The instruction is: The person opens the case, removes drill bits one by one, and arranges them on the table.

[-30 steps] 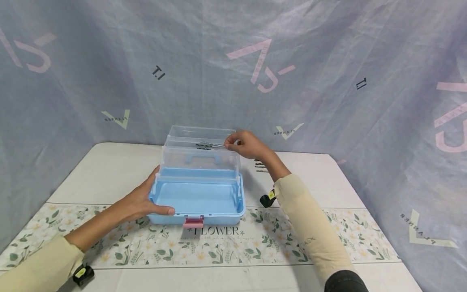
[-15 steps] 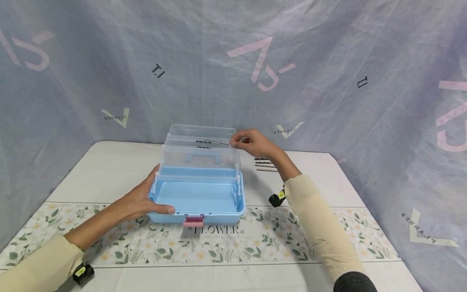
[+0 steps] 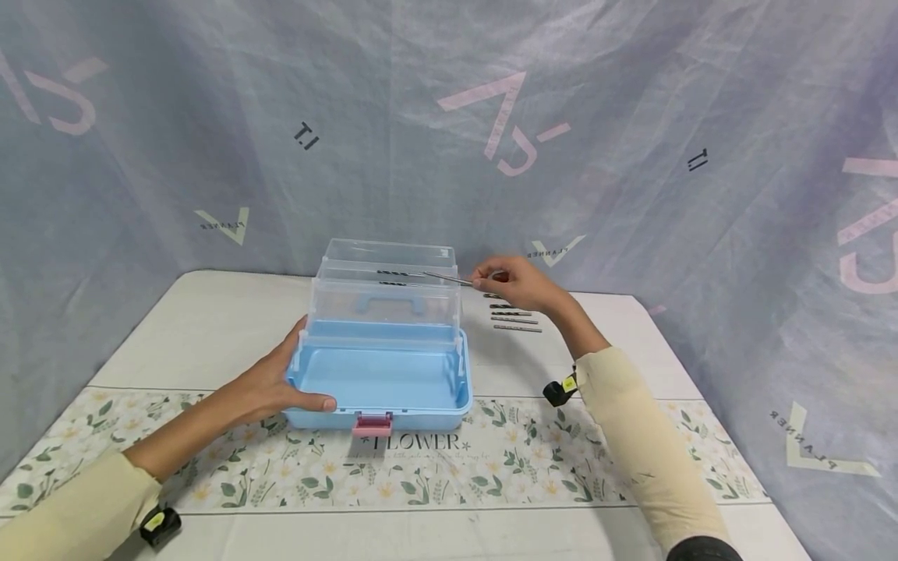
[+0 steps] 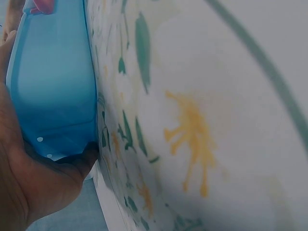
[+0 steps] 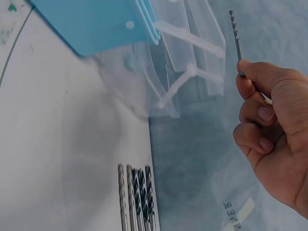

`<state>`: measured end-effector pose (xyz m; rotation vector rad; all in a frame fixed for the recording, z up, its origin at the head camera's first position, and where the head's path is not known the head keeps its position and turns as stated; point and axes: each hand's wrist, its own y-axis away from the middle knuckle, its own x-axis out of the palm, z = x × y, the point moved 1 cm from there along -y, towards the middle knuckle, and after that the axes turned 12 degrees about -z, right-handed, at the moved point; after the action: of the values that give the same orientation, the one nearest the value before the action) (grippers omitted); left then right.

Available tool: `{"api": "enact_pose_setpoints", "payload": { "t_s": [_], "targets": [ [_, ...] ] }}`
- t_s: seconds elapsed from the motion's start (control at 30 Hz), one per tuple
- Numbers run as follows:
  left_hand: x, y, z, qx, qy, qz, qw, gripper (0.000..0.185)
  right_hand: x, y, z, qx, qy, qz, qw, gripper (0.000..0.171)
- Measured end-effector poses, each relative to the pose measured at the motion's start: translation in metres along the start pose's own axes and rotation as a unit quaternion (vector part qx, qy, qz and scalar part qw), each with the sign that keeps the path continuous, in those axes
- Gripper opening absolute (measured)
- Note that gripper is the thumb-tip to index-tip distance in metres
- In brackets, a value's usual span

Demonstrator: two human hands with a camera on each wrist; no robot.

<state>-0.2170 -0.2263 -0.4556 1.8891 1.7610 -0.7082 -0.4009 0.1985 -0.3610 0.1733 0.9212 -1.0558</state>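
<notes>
both hands are at work: the left hand [image 3: 277, 386] grips the front left corner of the open light blue plastic storage box [image 3: 382, 382], thumb curled over its rim, fingers wrapped round the outside wall. the right hand [image 3: 517, 282] is lifted just right of the box and pinches one thin grey metal drill bit [image 3: 449, 278] between thumb and forefinger, the bit pointing left over the clear plastic fold-out trays [image 3: 386, 269] raised at the back of the box. another dark bit [image 3: 393, 274] lies in the upper tray. the box stands near the middle of the white table with a floral runner [image 3: 210, 475], its pink latch [image 3: 372, 425] facing the front edge. a row of spare drill bits [image 3: 515, 315] lies on the table just below the right hand, toward the far right edge.
</notes>
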Motion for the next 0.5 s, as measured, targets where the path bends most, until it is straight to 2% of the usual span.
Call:
{"api": "enact_pose_setpoints", "payload": {
  "t_s": [0.33, 0.5],
  "targets": [
    [-0.001, 0.0, 0.0, -0.001, -0.002, 0.001, 1.0, 0.159, -0.021, 0.016, -0.017, 0.012, 0.024, -0.001, 1.0, 0.026],
    [0.0, 0.0, 0.0, -0.001, -0.001, -0.004, 1.0, 0.16, -0.03, 0.023, -0.027, 0.017, 0.019, -0.005, 1.0, 0.025]
  ]
}}
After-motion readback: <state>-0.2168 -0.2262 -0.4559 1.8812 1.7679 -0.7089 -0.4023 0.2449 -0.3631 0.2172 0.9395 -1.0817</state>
